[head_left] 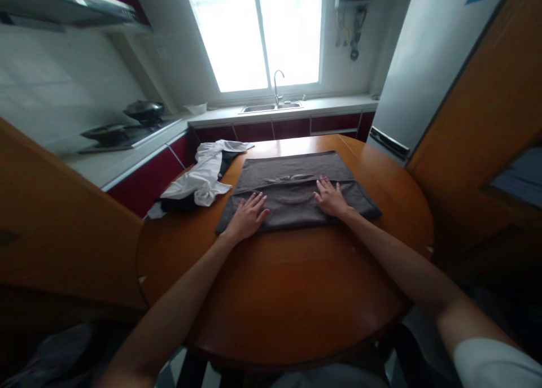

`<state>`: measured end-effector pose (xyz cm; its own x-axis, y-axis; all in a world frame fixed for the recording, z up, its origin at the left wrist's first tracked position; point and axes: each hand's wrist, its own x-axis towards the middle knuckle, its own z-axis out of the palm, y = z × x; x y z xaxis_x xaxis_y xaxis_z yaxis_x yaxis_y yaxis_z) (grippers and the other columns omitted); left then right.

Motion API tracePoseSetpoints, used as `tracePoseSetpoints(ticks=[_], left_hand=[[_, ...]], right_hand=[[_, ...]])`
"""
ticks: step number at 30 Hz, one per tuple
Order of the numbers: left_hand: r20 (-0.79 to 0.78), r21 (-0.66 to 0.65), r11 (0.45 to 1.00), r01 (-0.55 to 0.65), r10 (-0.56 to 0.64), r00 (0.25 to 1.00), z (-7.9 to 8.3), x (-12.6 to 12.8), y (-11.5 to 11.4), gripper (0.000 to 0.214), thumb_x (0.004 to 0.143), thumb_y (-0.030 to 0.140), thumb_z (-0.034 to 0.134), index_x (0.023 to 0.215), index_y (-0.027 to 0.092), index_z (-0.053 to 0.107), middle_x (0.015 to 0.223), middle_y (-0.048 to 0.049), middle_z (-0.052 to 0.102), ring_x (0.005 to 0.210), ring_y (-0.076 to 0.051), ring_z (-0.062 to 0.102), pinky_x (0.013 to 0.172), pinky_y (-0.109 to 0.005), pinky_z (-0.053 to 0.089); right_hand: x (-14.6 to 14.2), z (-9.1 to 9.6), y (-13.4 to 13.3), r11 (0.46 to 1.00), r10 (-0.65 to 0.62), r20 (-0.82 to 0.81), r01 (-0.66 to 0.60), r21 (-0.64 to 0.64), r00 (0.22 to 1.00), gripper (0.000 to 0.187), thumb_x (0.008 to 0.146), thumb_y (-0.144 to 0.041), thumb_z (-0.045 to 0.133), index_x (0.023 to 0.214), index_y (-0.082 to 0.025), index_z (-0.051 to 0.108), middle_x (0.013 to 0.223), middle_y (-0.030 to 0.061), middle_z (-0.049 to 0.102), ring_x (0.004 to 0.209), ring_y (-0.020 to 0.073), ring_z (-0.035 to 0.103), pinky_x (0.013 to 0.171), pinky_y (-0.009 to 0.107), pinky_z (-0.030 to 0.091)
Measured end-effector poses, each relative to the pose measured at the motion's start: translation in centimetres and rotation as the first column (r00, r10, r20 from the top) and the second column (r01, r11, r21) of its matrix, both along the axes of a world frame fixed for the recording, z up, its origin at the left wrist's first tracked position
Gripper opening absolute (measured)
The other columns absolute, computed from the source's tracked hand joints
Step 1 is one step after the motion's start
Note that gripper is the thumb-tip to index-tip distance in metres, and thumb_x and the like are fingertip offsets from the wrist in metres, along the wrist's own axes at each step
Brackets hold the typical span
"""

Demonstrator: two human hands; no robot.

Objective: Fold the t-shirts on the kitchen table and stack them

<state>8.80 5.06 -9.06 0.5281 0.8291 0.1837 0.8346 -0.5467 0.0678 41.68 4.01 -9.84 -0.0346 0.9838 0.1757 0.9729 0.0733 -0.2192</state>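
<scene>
A dark grey piece of folded cloth [292, 204], perhaps a garment, lies spread in a flat, wide shape on the wooden table [296, 286]. A fold edge runs across its middle, with a wrinkled patch or print just beyond it. My left hand [247, 216] rests palm down on the near left part of the cloth, fingers stretched out. On the right part, close to the fold edge, my right hand [330, 197] lies flat with its fingers apart. Neither hand grips the cloth.
White and black clothes [201, 176] are heaped at the table's left edge. Beyond stand a counter with a sink [271, 107], a stove with pans [144, 110] at left and a fridge [417, 66] at right. A wooden panel [55, 218] rises close on the left.
</scene>
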Motion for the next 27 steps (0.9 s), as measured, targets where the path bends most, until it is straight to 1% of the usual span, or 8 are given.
tracePoseSetpoints(ticks=[4, 9, 14, 18, 20, 22, 25, 27], left_hand=[[-0.070, -0.159, 0.987, -0.018, 0.007, 0.998, -0.4, -0.2, 0.2, 0.060, 0.104, 0.054, 0.024, 0.157, 0.028, 0.034, 0.166, -0.0051, 0.025, 0.154, -0.031, 0.017, 0.119, -0.065, 0.020], [-0.061, -0.164, 0.986, -0.029, 0.019, 0.998, -0.7, -0.7, 0.8, 0.059, 0.104, 0.055, 0.025, 0.157, 0.032, 0.035, 0.167, -0.0027, 0.022, 0.155, -0.030, 0.016, 0.120, -0.062, 0.018], [-0.055, -0.173, 0.984, -0.040, 0.031, 0.998, -0.5, -0.5, 0.6, 0.060, 0.103, 0.056, 0.025, 0.156, 0.030, 0.037, 0.166, -0.0042, 0.025, 0.154, -0.031, 0.018, 0.120, -0.063, 0.019], [-0.022, -0.035, 0.999, -0.016, 0.016, 1.000, 0.6, 0.4, -1.0, 0.060, 0.104, 0.056, 0.029, 0.155, 0.027, 0.039, 0.164, -0.0067, 0.030, 0.154, -0.029, 0.021, 0.122, -0.061, 0.012], [-0.003, 0.035, 0.997, 0.063, -0.062, 0.998, 1.0, 1.5, -2.4, 0.061, 0.104, 0.055, 0.029, 0.157, 0.026, 0.035, 0.165, -0.0063, 0.029, 0.155, -0.026, 0.018, 0.124, -0.056, 0.009], [-0.005, 0.035, 0.985, 0.169, -0.169, 0.986, 1.1, 2.7, -3.7, 0.061, 0.104, 0.056, 0.028, 0.159, 0.028, 0.031, 0.166, -0.0041, 0.026, 0.155, -0.024, 0.015, 0.125, -0.053, 0.009], [-0.040, -0.041, 0.959, 0.282, -0.283, 0.958, 0.5, 4.2, -5.1, 0.062, 0.103, 0.060, 0.030, 0.159, 0.034, 0.028, 0.167, -0.0018, 0.024, 0.156, -0.025, 0.014, 0.125, -0.053, 0.009], [-0.057, -0.085, 0.949, 0.305, -0.310, 0.949, 0.0, 4.6, -5.4, 0.063, 0.102, 0.062, 0.032, 0.159, 0.036, 0.027, 0.167, -0.0018, 0.024, 0.155, -0.026, 0.015, 0.125, -0.053, 0.008]], right_hand=[[0.8, -0.6, 0.4, 0.993, -0.031, 0.051, 0.036, -0.109, 0.998, 0.070, 0.103, -0.052, 0.025, 0.159, -0.011, 0.027, 0.168, 0.0138, 0.011, 0.156, 0.0264, 0.006, 0.121, 0.061, 0.005], [5.3, -0.8, 1.6, 0.956, -0.244, 0.040, 0.247, -0.158, 0.969, 0.078, 0.102, -0.059, 0.018, 0.160, -0.006, 0.022, 0.168, 0.0177, 0.011, 0.155, 0.0287, 0.007, 0.122, 0.058, 0.005], [7.5, -0.9, 1.9, 0.939, -0.292, 0.010, 0.289, -0.185, 0.956, 0.078, 0.102, -0.056, 0.020, 0.159, -0.003, 0.024, 0.167, 0.0197, 0.016, 0.155, 0.0300, 0.009, 0.122, 0.059, 0.003], [4.8, 0.3, 0.7, 0.944, -0.331, -0.006, 0.330, -0.022, 0.944, 0.071, 0.103, -0.046, 0.022, 0.157, -0.001, 0.025, 0.166, 0.0221, 0.015, 0.155, 0.0324, 0.009, 0.120, 0.064, 0.000], [2.0, 0.8, -0.4, 0.960, -0.262, -0.027, 0.263, 0.095, 0.965, 0.067, 0.103, -0.042, 0.021, 0.158, -0.002, 0.025, 0.166, 0.0204, 0.016, 0.155, 0.0309, 0.009, 0.120, 0.062, 0.002], [-1.2, 0.9, -1.7, 0.981, -0.121, -0.033, 0.124, 0.149, 0.992, 0.066, 0.103, -0.041, 0.022, 0.159, -0.005, 0.025, 0.167, 0.0171, 0.018, 0.155, 0.0280, 0.010, 0.122, 0.058, 0.004], [-5.3, 0.2, -3.5, 0.995, 0.071, -0.019, -0.070, 0.078, 0.997, 0.066, 0.103, -0.042, 0.025, 0.159, -0.008, 0.026, 0.167, 0.0144, 0.018, 0.155, 0.0257, 0.010, 0.123, 0.054, 0.005], [-6.8, -0.5, -4.2, 0.992, 0.123, -0.021, -0.124, -0.016, 0.992, 0.065, 0.103, -0.043, 0.026, 0.158, -0.008, 0.030, 0.166, 0.0148, 0.020, 0.155, 0.0259, 0.012, 0.123, 0.053, 0.006]])
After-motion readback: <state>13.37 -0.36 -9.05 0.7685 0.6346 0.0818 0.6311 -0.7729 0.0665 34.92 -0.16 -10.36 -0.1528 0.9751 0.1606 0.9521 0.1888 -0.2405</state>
